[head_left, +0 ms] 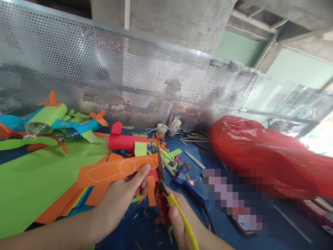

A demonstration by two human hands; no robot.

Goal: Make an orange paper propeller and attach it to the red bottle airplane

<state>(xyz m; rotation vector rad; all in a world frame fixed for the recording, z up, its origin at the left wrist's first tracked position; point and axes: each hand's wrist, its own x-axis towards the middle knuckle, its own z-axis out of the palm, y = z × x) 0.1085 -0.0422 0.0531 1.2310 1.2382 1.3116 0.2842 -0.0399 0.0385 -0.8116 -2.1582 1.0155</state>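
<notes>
My left hand (122, 198) pinches an orange paper strip (114, 171) that has a propeller outline drawn on it in white. My right hand (177, 222) grips scissors (163, 187) with red and yellow handles. Their blades point up and meet the right end of the strip. Both hands are above the blue table, near its front edge.
Large green paper (33, 180) and orange sheets (62, 205) lie at left, with paper-and-bottle planes (52, 121) behind them. A red paper roll (125, 142), paper scraps, a blue glue gun (184, 178), cups of sticks (169, 128) and a big red plastic bag (260, 152) crowd the table. Perforated metal screen (130, 76) behind.
</notes>
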